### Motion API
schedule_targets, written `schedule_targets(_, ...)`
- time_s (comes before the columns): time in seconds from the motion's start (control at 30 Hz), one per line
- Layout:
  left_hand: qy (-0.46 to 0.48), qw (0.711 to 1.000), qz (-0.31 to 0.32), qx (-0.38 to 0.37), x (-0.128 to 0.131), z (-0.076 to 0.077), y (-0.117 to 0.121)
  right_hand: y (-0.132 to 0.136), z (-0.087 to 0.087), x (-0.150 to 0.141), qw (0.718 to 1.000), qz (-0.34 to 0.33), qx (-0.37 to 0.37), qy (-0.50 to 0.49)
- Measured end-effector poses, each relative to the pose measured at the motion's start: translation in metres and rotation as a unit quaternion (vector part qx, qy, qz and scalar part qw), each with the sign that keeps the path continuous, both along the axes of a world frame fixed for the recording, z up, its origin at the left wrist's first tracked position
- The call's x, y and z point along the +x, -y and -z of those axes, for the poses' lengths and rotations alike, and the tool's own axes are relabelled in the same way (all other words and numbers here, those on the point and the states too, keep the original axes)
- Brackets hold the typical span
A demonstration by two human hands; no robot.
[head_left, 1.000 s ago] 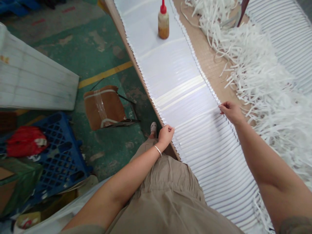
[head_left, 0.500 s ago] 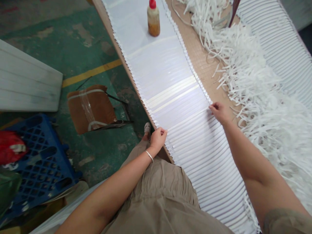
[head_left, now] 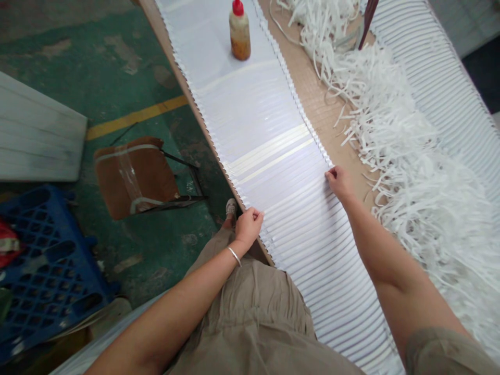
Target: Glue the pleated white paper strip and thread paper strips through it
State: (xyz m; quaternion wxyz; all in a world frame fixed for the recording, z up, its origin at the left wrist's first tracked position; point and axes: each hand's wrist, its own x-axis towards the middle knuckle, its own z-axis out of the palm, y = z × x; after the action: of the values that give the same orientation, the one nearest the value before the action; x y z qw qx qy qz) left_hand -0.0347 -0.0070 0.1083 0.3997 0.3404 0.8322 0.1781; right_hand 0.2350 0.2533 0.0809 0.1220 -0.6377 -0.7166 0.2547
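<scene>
A long white banded sheet (head_left: 258, 109) lies on a brown tabletop (head_left: 312, 88), its long axis running from close on the right to farther ahead on the left. The left hand (head_left: 249, 225) is at its near edge, the right hand (head_left: 339, 182) at its far edge. Each is closed in a pinch, seemingly on opposite ends of one thin strip (head_left: 295, 195) lying crosswise between them. Beyond both hands, a red-capped bottle (head_left: 239, 31), partly filled with amber liquid (head_left: 240, 48), stands upright on the sheet.

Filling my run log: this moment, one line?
left hand: pinched, near edge of long white ribbed sheet; right hand: pinched, far edge
</scene>
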Motion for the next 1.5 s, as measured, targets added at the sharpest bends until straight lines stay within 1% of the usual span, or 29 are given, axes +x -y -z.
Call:
schedule_targets(0.17, -0.027, 0.999, 0.019, -0.025, 0.002, -0.002, -0.003, 0.004, 0.002, -0.005, 0.999, 0.019, 0.023, 0.028)
schedule_targets(0.27, -0.037, 0.999, 0.034, -0.019, 0.0, -0.003, -0.002, 0.002, -0.003, 0.006, 0.995, 0.072, 0.052, 0.051)
schedule_targets(0.33, -0.035, 0.999, 0.033, -0.006, -0.002, -0.003, 0.002, 0.0, -0.009, 0.023, 0.985, 0.133, 0.077, 0.076)
schedule_targets(0.43, -0.02, 0.999, 0.027, 0.022, -0.006, -0.003, 0.013, 0.002, -0.014, 0.058, 0.961, 0.228, 0.097, 0.121)
schedule_targets(0.5, -0.004, 0.999, 0.032, 0.041, -0.007, -0.002, 0.021, 0.006, -0.013, 0.082, 0.951, 0.263, 0.082, 0.14)
schedule_targets(0.57, 0.017, 0.997, 0.046, 0.055, -0.006, -0.001, 0.026, 0.011, -0.009, 0.102, 0.95, 0.27, 0.05, 0.149)
schedule_targets(0.7, 0.057, 0.992, 0.086, 0.069, 0.002, -0.001, 0.028, 0.023, -0.004, 0.129, 0.956, 0.248, 0.002, 0.157)
schedule_targets(0.83, 0.09, 0.985, 0.133, 0.066, 0.015, -0.009, 0.024, 0.032, -0.006, 0.139, 0.958, 0.236, -0.009, 0.166)
schedule_targets(0.93, 0.111, 0.976, 0.18, 0.059, 0.022, -0.014, 0.026, 0.033, -0.006, 0.135, 0.956, 0.233, -0.011, 0.176)
schedule_targets(1.0, 0.122, 0.97, 0.2, 0.061, 0.025, -0.014, 0.031, 0.032, -0.005, 0.128, 0.956, 0.23, -0.011, 0.183)
schedule_targets(1.07, 0.123, 0.97, 0.201, 0.065, 0.025, -0.012, 0.036, 0.03, -0.004, 0.121, 0.956, 0.225, -0.014, 0.186)
schedule_targets(1.13, 0.121, 0.971, 0.194, 0.067, 0.023, -0.008, 0.039, 0.027, -0.008, 0.115, 0.958, 0.216, -0.02, 0.186)
schedule_targets(1.23, 0.124, 0.971, 0.191, 0.073, 0.02, -0.005, 0.04, 0.027, -0.023, 0.111, 0.961, 0.203, -0.03, 0.183)
schedule_targets(1.33, 0.137, 0.967, 0.194, 0.089, 0.02, -0.01, 0.035, 0.039, -0.048, 0.106, 0.97, 0.167, -0.049, 0.167)
schedule_targets(1.4, 0.148, 0.962, 0.197, 0.115, 0.025, -0.019, 0.029, 0.06, -0.066, 0.097, 0.979, 0.117, -0.079, 0.144)
schedule_targets(1.5, 0.187, 0.944, 0.197, 0.185, 0.044, -0.037, 0.016, 0.109, -0.092, 0.067, 0.985, 0.01, -0.146, 0.095)
